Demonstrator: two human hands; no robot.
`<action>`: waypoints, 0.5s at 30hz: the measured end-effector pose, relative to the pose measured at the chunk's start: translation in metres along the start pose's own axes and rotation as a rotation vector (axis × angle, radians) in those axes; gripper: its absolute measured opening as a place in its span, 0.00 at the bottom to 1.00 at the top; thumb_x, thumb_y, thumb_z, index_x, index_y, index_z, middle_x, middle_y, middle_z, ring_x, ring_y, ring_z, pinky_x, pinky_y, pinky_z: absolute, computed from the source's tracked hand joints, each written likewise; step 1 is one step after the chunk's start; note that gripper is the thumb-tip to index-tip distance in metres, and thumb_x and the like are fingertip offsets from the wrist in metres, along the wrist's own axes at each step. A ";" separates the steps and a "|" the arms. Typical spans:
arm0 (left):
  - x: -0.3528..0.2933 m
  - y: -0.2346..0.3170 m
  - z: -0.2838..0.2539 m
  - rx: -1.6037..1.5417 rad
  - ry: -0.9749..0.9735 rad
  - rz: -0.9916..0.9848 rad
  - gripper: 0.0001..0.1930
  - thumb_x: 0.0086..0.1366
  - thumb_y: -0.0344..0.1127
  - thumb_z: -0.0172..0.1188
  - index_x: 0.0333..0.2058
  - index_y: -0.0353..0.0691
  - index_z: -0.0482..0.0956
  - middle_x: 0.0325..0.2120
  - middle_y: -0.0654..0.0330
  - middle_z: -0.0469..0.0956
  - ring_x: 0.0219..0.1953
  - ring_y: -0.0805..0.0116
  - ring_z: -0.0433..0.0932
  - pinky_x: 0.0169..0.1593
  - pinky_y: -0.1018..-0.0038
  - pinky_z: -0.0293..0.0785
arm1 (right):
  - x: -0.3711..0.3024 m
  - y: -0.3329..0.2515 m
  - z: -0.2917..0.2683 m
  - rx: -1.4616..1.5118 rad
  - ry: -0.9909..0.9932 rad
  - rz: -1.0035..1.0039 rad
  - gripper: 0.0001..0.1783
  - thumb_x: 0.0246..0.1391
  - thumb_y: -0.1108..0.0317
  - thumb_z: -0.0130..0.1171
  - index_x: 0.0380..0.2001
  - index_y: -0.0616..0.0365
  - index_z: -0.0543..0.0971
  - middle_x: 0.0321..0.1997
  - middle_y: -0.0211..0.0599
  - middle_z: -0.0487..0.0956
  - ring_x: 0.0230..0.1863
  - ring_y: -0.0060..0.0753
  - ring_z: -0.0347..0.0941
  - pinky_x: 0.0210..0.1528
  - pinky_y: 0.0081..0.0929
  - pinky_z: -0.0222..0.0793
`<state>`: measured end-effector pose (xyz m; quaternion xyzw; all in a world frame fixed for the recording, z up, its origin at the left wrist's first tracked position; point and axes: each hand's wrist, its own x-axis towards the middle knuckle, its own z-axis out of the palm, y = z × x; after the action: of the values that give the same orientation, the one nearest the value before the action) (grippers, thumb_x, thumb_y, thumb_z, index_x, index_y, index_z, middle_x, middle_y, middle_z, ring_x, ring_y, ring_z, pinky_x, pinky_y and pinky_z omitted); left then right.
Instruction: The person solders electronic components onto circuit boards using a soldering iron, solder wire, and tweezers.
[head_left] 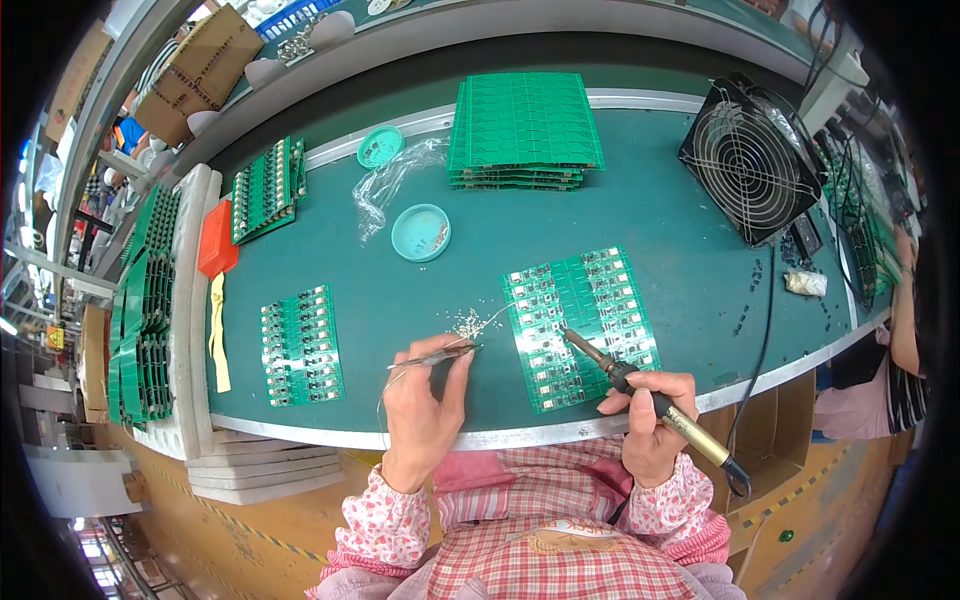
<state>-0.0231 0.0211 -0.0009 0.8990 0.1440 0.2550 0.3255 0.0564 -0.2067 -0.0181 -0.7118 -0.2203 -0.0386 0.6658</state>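
Note:
My left hand [415,410] is closed around a pair of metal tweezers [435,357], their tips pointing right. A thin solder wire [496,316] also runs through this hand, and its free end reaches the left part of a green circuit board panel [582,300]. My right hand [655,425] grips a soldering iron [622,377] with a black and gold handle. Its tip is over the middle of the panel, at or just above the parts there; contact cannot be made out. Just beyond the tweezers lies a small heap of tiny pale components [471,324].
Left of my hands lies a smaller populated board [302,345]. A tall stack of green panels [525,125] and two turquoise dishes, the nearer one [421,233] holding small parts, stand farther back. A black fan [750,160] occupies the right; an orange box [218,240] and racked boards [145,320] line the left.

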 end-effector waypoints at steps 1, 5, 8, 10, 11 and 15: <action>0.001 0.000 0.000 0.000 0.000 -0.001 0.10 0.65 0.24 0.64 0.44 0.35 0.78 0.36 0.55 0.84 0.38 0.65 0.84 0.45 0.73 0.77 | 0.000 0.000 0.000 0.000 -0.001 0.001 0.09 0.64 0.67 0.57 0.41 0.61 0.74 0.27 0.38 0.84 0.28 0.30 0.84 0.29 0.24 0.77; 0.002 0.001 0.000 0.012 0.002 0.006 0.10 0.65 0.24 0.64 0.44 0.35 0.77 0.36 0.56 0.84 0.37 0.64 0.84 0.43 0.73 0.78 | 0.000 0.000 0.001 0.018 0.009 0.002 0.09 0.64 0.67 0.57 0.41 0.62 0.73 0.25 0.39 0.84 0.27 0.29 0.84 0.29 0.23 0.77; 0.002 0.000 0.001 0.020 0.001 0.000 0.10 0.65 0.24 0.64 0.44 0.35 0.77 0.36 0.55 0.84 0.37 0.64 0.84 0.43 0.73 0.78 | 0.001 0.000 0.001 0.017 0.005 -0.004 0.09 0.64 0.67 0.57 0.41 0.63 0.73 0.25 0.39 0.84 0.27 0.29 0.84 0.30 0.23 0.77; 0.002 0.001 0.001 0.026 0.002 0.001 0.09 0.65 0.24 0.64 0.43 0.35 0.78 0.36 0.55 0.84 0.37 0.64 0.84 0.43 0.73 0.78 | 0.001 -0.001 0.002 0.014 0.004 -0.002 0.09 0.64 0.68 0.57 0.41 0.63 0.73 0.24 0.39 0.84 0.27 0.29 0.84 0.30 0.23 0.77; 0.002 0.001 0.001 0.023 0.000 -0.004 0.09 0.65 0.24 0.64 0.43 0.35 0.78 0.35 0.55 0.84 0.37 0.64 0.84 0.43 0.73 0.78 | 0.001 -0.001 0.002 0.017 0.004 -0.003 0.09 0.64 0.68 0.56 0.41 0.63 0.73 0.25 0.39 0.84 0.27 0.29 0.84 0.29 0.23 0.76; 0.002 0.001 0.000 0.027 -0.003 -0.002 0.09 0.64 0.23 0.64 0.43 0.35 0.78 0.35 0.55 0.84 0.37 0.63 0.84 0.43 0.73 0.77 | 0.001 0.001 -0.001 0.004 -0.017 -0.019 0.09 0.65 0.68 0.56 0.41 0.62 0.73 0.25 0.39 0.83 0.27 0.28 0.84 0.29 0.23 0.76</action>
<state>-0.0210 0.0208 0.0007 0.9036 0.1480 0.2512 0.3139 0.0579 -0.2070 -0.0182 -0.7086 -0.2328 -0.0382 0.6650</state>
